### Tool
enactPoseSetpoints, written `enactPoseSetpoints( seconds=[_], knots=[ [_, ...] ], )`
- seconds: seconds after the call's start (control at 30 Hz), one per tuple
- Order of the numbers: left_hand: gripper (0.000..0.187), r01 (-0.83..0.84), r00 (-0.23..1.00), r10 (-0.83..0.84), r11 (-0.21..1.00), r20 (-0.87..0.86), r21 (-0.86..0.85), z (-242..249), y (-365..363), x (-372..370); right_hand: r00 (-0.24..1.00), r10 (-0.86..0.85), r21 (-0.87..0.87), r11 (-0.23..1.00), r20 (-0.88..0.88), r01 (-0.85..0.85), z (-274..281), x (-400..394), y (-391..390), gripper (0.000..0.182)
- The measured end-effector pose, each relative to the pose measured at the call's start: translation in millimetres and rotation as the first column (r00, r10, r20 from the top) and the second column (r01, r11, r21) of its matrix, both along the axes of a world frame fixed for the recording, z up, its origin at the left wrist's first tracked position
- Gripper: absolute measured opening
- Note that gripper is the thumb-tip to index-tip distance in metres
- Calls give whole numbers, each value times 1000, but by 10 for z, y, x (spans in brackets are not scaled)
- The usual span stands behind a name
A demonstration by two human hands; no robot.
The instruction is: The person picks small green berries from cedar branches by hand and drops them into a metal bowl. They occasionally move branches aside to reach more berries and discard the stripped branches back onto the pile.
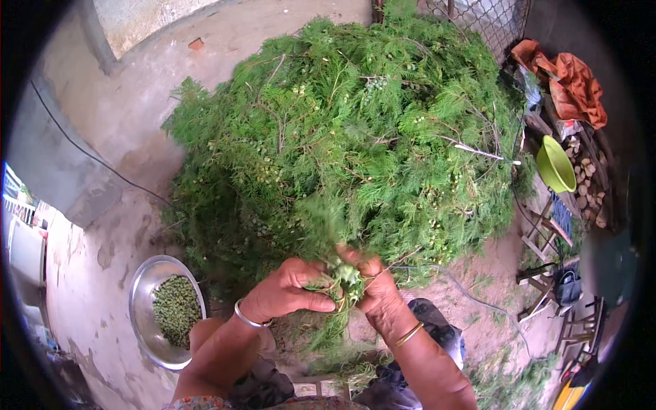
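Observation:
My left hand, with a silver bangle at the wrist, is closed on a leafy green conifer sprig. Pale green cones show on this sprig between the hands. From the other side my right hand, wearing a gold-coloured bangle, grips the same sprig, its fingers partly blurred. Just beyond both hands rises a large heap of cut conifer branches with small cones among the foliage. To the left, a steel basin on the floor holds many small green cones.
At right stand a lime-green plastic basin, stacked firewood, an orange cloth and wooden stools. A dark cable runs from the left towards the heap. Loose foliage litters the floor at lower right.

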State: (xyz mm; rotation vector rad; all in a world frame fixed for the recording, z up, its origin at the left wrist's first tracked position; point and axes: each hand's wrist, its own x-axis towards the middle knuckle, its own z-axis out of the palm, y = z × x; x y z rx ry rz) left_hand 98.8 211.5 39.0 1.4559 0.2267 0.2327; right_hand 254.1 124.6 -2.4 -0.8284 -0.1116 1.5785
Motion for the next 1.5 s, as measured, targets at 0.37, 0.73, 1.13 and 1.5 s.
enactPoseSetpoints(
  seconds=[0.37,0.73,1.13,1.5],
  knots=[
    [34,274,942,-10,598,-334,754,-347,65,-27,918,-311,188,944,245,269,376,406,-35,27],
    [19,-627,772,635,761,5,167,-132,244,94,825,-214,212,970,524,117,362,289,-93,22],
    [24,-390,917,393,858,-60,-336,-135,373,176,893,-147,323,946,425,2,378,253,-118,35],
    [13,-626,778,607,733,161,267,-203,101,309,855,-154,-8,983,495,182,392,166,-93,46]
  ],
)
